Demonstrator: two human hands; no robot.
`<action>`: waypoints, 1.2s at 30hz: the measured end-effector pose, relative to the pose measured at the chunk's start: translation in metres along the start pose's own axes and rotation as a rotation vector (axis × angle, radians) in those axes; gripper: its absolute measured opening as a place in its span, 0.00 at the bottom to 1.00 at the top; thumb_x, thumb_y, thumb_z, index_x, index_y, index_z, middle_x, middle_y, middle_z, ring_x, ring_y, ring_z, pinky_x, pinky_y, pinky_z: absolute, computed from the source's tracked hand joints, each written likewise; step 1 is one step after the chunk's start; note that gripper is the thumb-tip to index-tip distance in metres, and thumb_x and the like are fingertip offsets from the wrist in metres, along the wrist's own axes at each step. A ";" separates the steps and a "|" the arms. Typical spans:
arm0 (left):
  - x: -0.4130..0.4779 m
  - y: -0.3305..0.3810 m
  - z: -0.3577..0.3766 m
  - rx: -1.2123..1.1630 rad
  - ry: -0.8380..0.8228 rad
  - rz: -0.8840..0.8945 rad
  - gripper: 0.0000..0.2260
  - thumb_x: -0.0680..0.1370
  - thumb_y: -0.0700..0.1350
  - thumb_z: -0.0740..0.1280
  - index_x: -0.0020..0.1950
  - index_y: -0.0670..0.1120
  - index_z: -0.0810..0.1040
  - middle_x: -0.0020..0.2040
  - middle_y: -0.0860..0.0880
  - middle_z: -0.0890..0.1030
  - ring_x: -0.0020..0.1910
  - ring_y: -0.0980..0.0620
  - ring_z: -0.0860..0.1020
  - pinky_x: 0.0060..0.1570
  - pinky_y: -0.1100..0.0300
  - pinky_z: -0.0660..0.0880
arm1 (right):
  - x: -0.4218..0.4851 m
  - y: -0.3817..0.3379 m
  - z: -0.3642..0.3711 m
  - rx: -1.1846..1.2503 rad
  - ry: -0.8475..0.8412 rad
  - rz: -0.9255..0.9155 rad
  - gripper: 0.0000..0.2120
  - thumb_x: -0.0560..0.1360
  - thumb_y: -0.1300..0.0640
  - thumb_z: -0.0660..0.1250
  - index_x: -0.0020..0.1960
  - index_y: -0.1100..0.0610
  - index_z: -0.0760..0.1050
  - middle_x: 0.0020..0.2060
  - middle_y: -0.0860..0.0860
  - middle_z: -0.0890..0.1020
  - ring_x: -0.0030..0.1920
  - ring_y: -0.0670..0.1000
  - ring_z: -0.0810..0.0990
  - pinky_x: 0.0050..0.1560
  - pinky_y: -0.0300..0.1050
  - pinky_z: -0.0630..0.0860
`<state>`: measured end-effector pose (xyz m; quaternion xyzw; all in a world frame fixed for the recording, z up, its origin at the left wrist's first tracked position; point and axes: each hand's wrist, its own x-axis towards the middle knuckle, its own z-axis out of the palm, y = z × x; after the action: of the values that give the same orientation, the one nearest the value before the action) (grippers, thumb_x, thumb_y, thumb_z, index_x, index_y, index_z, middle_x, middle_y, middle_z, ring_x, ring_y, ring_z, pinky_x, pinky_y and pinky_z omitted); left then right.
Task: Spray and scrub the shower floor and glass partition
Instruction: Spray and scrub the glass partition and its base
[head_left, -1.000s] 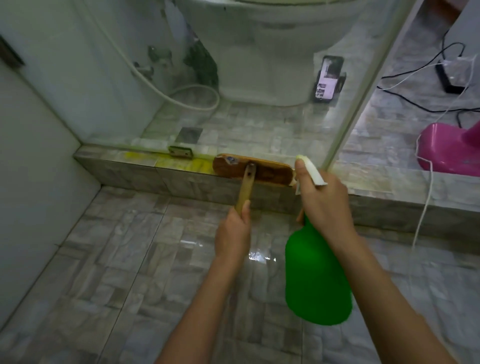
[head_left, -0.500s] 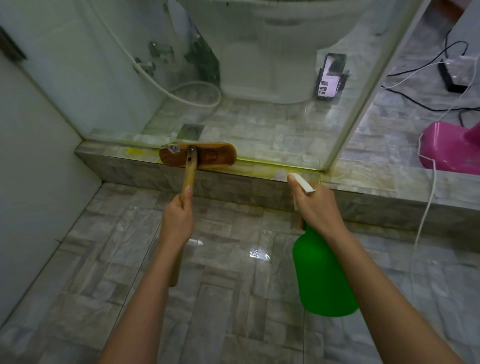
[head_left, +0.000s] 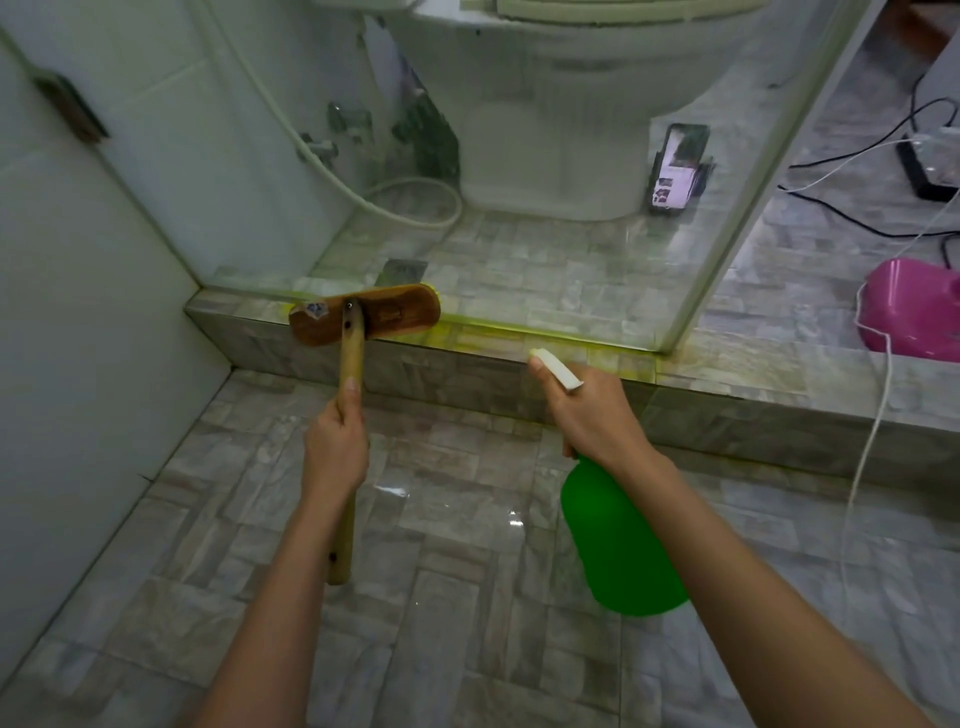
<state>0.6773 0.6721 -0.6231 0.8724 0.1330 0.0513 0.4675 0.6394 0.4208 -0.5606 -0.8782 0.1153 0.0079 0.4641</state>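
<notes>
My left hand (head_left: 335, 447) grips the wooden handle of a scrub brush (head_left: 363, 314). Its brown head lies on the tiled kerb (head_left: 727, 384) at the foot of the glass partition (head_left: 545, 156), toward the left corner. Yellow cleaner streaks the kerb along the glass base. My right hand (head_left: 592, 415) holds a green spray bottle (head_left: 618, 540) by its neck, a finger on the white trigger, nozzle pointing at the kerb. The grey tiled shower floor (head_left: 467, 597) below is wet and shiny.
Behind the glass stand a white toilet (head_left: 561, 104), a hose (head_left: 415, 202), a floor drain (head_left: 402, 271) and a propped phone (head_left: 678, 166). A pink object (head_left: 909, 312) with a white cord and black cables lies at the right. A white wall (head_left: 78, 312) closes the left.
My left hand swept the brush from the middle of the kerb leftward, then back a little right. My right hand with the bottle dropped slightly and stayed near the kerb's middle.
</notes>
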 end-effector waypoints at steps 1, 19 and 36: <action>-0.002 0.000 0.002 0.006 -0.007 0.005 0.26 0.78 0.66 0.49 0.34 0.47 0.69 0.30 0.47 0.73 0.28 0.48 0.71 0.29 0.56 0.67 | -0.001 0.002 -0.002 -0.001 0.020 0.009 0.23 0.81 0.41 0.59 0.34 0.55 0.66 0.27 0.53 0.75 0.24 0.59 0.81 0.20 0.41 0.69; -0.055 0.056 0.100 0.280 -0.253 0.018 0.25 0.80 0.61 0.50 0.56 0.43 0.73 0.50 0.38 0.80 0.50 0.38 0.79 0.46 0.50 0.74 | -0.027 -0.001 -0.039 0.081 0.259 0.039 0.29 0.82 0.42 0.58 0.42 0.68 0.77 0.30 0.63 0.79 0.19 0.49 0.78 0.23 0.42 0.72; -0.055 0.058 0.093 0.222 -0.195 -0.022 0.24 0.81 0.59 0.50 0.56 0.41 0.75 0.50 0.38 0.80 0.51 0.38 0.78 0.41 0.56 0.68 | -0.030 -0.009 -0.054 -0.012 0.227 0.072 0.32 0.81 0.39 0.57 0.45 0.69 0.79 0.31 0.64 0.81 0.23 0.54 0.80 0.40 0.52 0.80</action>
<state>0.6552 0.5520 -0.6249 0.9181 0.1015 -0.0539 0.3792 0.6066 0.3872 -0.5185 -0.8714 0.1986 -0.0744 0.4424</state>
